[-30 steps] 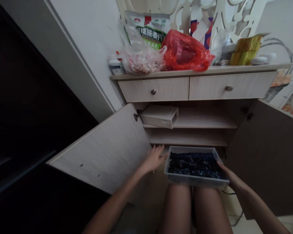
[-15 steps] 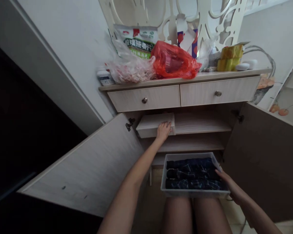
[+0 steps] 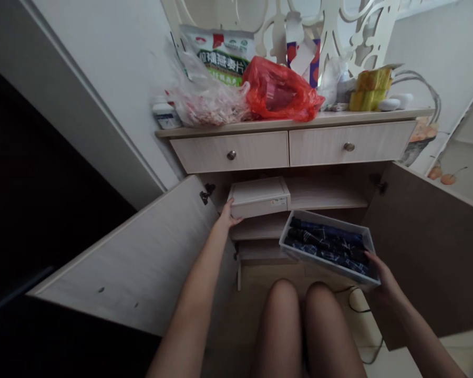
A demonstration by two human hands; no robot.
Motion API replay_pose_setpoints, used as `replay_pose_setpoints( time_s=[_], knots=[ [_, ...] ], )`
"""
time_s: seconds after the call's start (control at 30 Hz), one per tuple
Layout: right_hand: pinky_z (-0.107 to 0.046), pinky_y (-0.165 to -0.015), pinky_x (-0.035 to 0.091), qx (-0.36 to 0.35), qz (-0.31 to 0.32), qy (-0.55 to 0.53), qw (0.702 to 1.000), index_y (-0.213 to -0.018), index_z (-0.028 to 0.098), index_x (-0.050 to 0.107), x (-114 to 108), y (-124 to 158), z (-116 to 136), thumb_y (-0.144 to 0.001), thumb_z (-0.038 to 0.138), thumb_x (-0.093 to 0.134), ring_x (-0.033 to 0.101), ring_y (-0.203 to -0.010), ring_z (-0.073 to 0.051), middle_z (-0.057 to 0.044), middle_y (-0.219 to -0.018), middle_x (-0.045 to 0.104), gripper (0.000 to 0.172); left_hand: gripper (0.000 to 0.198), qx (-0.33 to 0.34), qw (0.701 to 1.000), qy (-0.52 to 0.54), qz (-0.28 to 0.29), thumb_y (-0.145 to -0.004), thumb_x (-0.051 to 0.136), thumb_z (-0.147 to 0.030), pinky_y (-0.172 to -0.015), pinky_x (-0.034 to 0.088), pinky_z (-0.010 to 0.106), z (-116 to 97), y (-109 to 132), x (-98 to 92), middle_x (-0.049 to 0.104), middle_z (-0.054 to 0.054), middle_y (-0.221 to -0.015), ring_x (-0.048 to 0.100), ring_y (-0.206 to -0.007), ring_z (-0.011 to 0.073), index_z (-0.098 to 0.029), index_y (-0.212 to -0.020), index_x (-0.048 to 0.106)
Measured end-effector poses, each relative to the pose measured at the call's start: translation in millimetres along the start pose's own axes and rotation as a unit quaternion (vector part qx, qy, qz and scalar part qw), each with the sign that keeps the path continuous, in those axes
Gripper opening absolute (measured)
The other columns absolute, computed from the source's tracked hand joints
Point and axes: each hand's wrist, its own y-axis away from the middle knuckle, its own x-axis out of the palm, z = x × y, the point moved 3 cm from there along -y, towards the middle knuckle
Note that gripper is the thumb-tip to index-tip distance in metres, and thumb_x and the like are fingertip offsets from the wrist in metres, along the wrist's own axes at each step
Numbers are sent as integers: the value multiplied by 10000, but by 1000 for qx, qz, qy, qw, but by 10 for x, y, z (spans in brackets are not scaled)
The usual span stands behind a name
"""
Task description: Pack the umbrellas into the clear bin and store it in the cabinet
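My left hand (image 3: 227,215) is at the left front corner of a white lidded box (image 3: 262,193), fingers along its left side and thumb against the front. The box sits on the left part of the cabinet's upper shelf (image 3: 327,194), with a small label at its front right. My right hand (image 3: 384,275) grips the right end of a translucent plastic bin (image 3: 323,261). That bin is held above the floor in front of the cabinet, tilted down to the right. Rolled dark plaid cloths (image 3: 329,242) lie inside it.
Both cabinet doors stand open, the left door (image 3: 142,262) and the right door (image 3: 429,252). Two drawers (image 3: 228,155) are closed above. On top lie a red plastic bag (image 3: 279,89), an oatmeal bag (image 3: 224,52) and tape rolls (image 3: 368,89). My knees (image 3: 303,315) are below.
My left hand has moved from the box's right end to its left front corner, and the box has shifted right and turned. The bin has moved right and forward, its right end now lower.
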Motion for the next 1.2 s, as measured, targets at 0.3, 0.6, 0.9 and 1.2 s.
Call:
replay_pose_setpoints(
  time_s=[0.3, 0.6, 0.9, 1.2],
  knots=[
    [-338, -621, 600, -148, -46, -58, 986, -960, 222, 702, 115, -352, 524, -643, 348, 724, 713, -789, -246, -24, -863, 742, 343, 368, -16, 995, 90, 38, -932, 502, -426, -664, 578, 339, 175, 514, -571, 637, 56, -845, 626, -707, 187, -210, -1219, 583],
    [-261, -638, 569, -191, -19, -11, 981, -943, 235, 730, 479, -415, 587, -588, 355, 760, 693, -843, -200, 10, -903, 748, 376, 342, 35, 993, 107, 18, -934, 520, -358, -620, 568, 298, 159, 885, -715, 670, 52, -890, 614, -682, 170, -224, -1239, 598],
    [-331, -592, 587, -90, 81, 86, 989, -942, 228, 729, 515, -413, 795, -674, 348, 710, 722, -809, -276, -55, -873, 756, 294, 381, 14, 994, 112, -13, -929, 522, -385, -567, 561, 287, 279, 984, -773, 663, 46, -877, 610, -642, 162, -224, -1268, 586],
    [-360, -685, 591, -53, 123, 47, 990, -984, 196, 724, 760, -367, 617, -702, 314, 707, 726, -861, -280, -57, -885, 762, 305, 406, 12, 996, 90, 22, -902, 563, -439, -576, 563, 306, 468, 1087, -552, 697, 75, -973, 648, -752, 203, -230, -1247, 604]
  ],
)
